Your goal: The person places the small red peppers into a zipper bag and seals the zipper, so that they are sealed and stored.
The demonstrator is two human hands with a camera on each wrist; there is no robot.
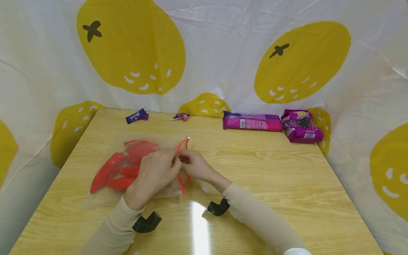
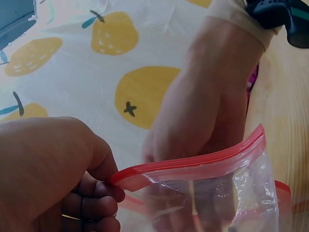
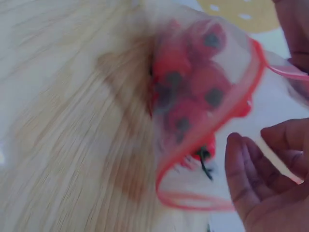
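A clear zip bag (image 1: 170, 191) with a red zip edge lies on the left half of the table. Inside it are several red peppers (image 1: 106, 171), whose green stems show in the right wrist view. My left hand (image 1: 156, 173) pinches the red edge between thumb and fingers, plainest in the left wrist view. My right hand (image 1: 197, 165) is at the bag's mouth; in the left wrist view its fingers show through the clear plastic. In the right wrist view that same right hand (image 3: 270, 169) has its thumb and fingers apart, with nothing seen between them. The mouth gapes.
Along the table's back edge lie a blue-purple wrapped bar (image 1: 137, 116), a lollipop (image 1: 181, 117), a long magenta packet (image 1: 253, 122) and a plump purple packet (image 1: 301, 129). A cloth printed with yellow fruit (image 1: 220, 46) hangs around the table (image 1: 271, 184).
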